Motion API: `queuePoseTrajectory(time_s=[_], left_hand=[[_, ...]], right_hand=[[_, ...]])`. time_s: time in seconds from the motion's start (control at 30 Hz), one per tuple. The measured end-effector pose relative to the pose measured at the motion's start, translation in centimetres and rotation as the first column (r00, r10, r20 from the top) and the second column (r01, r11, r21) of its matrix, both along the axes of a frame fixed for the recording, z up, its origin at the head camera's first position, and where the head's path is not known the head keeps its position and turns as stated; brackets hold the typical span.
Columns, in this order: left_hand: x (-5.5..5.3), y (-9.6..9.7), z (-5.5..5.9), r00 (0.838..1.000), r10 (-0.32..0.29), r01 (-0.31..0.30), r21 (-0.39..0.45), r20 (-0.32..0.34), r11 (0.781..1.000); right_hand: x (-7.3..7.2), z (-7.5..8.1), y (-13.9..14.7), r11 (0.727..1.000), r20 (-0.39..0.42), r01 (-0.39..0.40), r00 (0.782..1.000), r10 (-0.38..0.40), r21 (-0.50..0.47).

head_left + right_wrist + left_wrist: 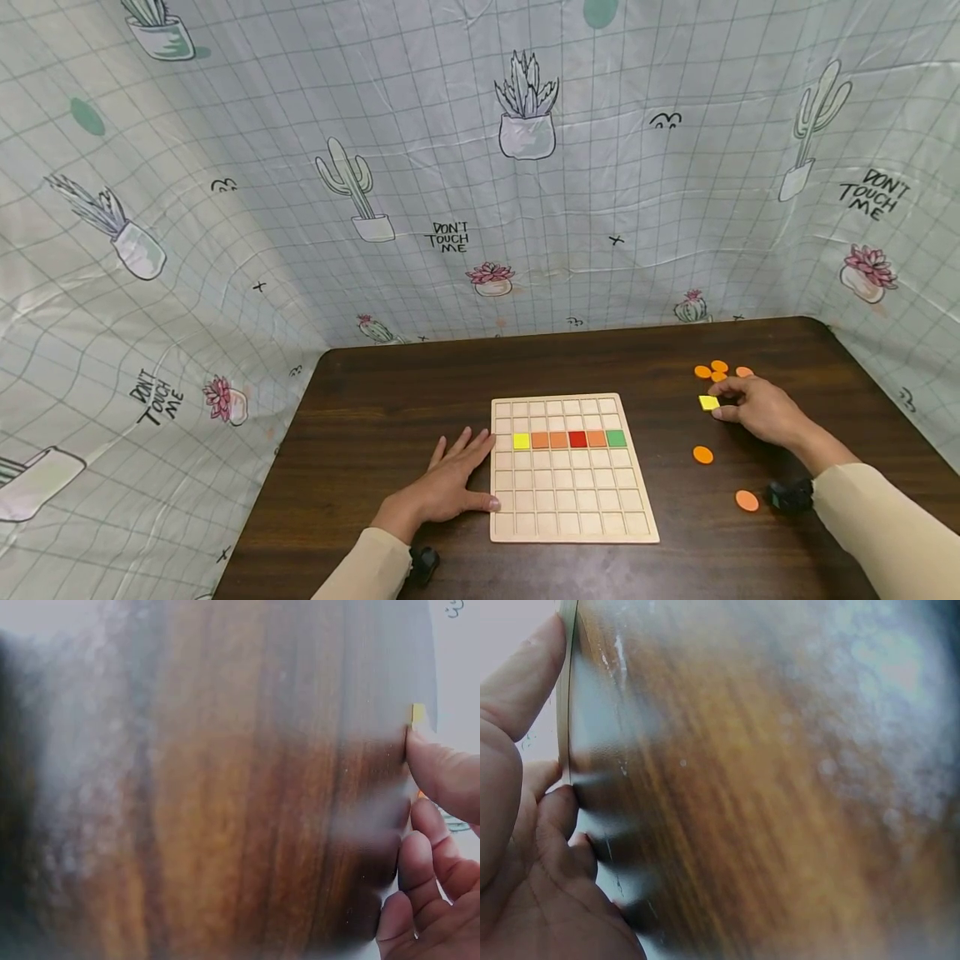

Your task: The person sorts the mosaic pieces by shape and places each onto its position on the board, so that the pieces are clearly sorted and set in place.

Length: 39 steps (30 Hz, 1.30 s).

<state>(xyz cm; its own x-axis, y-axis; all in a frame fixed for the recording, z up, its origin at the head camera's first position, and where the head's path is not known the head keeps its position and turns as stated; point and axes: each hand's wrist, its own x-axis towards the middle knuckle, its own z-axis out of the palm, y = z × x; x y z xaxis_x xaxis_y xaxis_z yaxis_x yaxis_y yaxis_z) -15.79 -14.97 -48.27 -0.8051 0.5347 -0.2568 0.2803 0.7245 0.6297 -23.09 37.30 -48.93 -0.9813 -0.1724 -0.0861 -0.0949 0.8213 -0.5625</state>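
Note:
A pale wooden grid board (566,524) lies on the table. One of its rows carries a yellow tile (521,441), several orange tiles (540,440), a red tile (577,439) and a green tile (616,438). My left hand (442,487) rests with spread, straight fingers against the board's left edge (565,697), thumb at the lower part. To the right of the board, my right hand (761,408) pinches a second yellow square tile (708,403) between thumb and index finger. That tile's edge (418,712) shows at the thumb tip in the right wrist view.
Several orange discs (702,372) lie just beyond my right hand. Nearer to me are another orange disc (702,455) and a paler one (746,501) by the right wrist. Dark wood table (390,400); a printed curtain (420,167) rises behind it and at both sides.

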Motion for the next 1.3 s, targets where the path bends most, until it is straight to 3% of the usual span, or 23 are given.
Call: queuePoseTrajectory(time_s=[0.27,0.73,1.3], left_hand=[[0.0,0.1,0.0,1.000,0.006,-0.006,-0.002,-0.001,1.000],[0.0,0.1,0.0,1.000,0.008,-0.008,0.002,0.001,1.000],[-0.1,0.0,-0.3,1.000,0.005,-0.005,-0.001,-0.011,1.000]], right_hand=[[0.5,0.0,-0.1,1.000,-0.028,0.005,1.000,-0.005,0.008],[0.9,0.1,-0.2,0.996,-0.059,0.089,0.994,-0.090,-0.028],[1.4,0.4,-3.1,0.995,-0.122,0.074,0.989,-0.082,-0.067]])
